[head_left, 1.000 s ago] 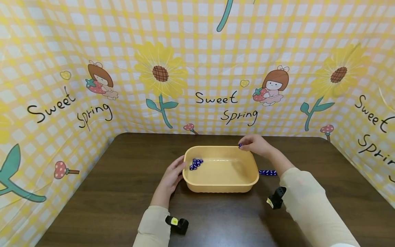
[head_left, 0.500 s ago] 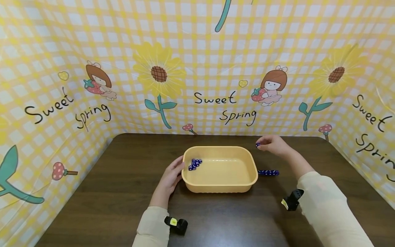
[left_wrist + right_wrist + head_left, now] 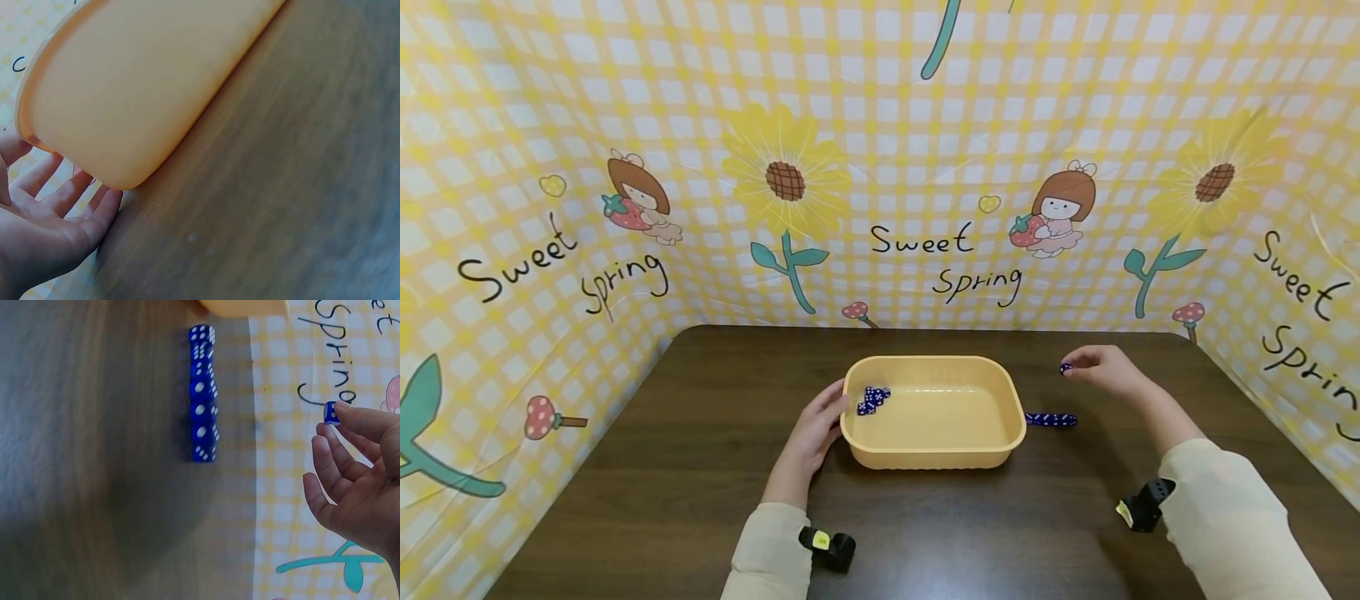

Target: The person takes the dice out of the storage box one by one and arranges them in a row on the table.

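Note:
A small blue die with white pips is pinched between thumb and fingertip of my right hand, held above the table at the right. Below and left of that hand, several blue dice stand in a straight, touching row beside the yellow plastic tub. Inside the tub, a cluster of blue dice lies at the left end. My left hand rests against the tub's left outer side, its fingers loosely extended along the wall in the left wrist view.
The dark wooden table carries the tub near its middle. Behind and at both sides hangs a yellow checked cloth with printed flowers. Black wrist cameras sit on both sleeves.
Carrying the die, my right hand has moved right from the tub's back right corner, past the dice row, and slightly lower. The left hand and tub stay in place.

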`<state>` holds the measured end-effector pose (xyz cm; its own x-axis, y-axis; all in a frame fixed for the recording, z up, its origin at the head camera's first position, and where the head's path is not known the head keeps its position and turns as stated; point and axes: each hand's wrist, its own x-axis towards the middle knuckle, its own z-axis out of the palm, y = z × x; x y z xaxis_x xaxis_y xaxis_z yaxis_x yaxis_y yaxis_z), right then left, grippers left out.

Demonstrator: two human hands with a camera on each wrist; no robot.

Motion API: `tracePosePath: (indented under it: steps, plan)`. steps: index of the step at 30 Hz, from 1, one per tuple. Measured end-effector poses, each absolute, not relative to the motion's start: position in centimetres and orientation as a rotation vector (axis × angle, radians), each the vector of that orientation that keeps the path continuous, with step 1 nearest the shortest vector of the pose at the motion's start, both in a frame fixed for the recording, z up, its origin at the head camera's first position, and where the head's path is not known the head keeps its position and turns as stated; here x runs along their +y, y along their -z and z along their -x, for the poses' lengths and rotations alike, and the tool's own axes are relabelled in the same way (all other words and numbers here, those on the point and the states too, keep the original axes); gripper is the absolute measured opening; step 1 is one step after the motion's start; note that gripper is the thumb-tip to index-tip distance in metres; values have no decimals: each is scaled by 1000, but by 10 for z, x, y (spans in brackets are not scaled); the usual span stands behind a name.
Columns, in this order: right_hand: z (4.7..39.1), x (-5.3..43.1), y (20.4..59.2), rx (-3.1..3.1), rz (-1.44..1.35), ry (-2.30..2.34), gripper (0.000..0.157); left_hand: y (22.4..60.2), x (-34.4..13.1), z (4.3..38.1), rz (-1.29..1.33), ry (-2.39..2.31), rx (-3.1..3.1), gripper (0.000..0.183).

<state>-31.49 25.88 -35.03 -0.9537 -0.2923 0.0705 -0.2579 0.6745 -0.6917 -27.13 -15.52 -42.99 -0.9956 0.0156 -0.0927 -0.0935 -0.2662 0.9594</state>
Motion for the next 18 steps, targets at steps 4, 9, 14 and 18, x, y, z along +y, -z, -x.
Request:
tracePosePath:
  steps: [4, 9, 14, 18]
  plan:
    - [311, 266, 356, 2825, 456, 1154, 25, 430, -156, 271, 98, -2443, 1855, 43]
    - [309, 275, 366, 2822, 452, 1149, 24, 430, -156, 271, 95, -2435, 1859, 42]
    - [306, 280, 375, 2787, 432, 1200, 24, 430, -155, 271, 100, -2438, 1862, 42]
    - [303, 283, 381, 2790, 420, 1205, 25, 430, -156, 271, 93, -2438, 1859, 42]
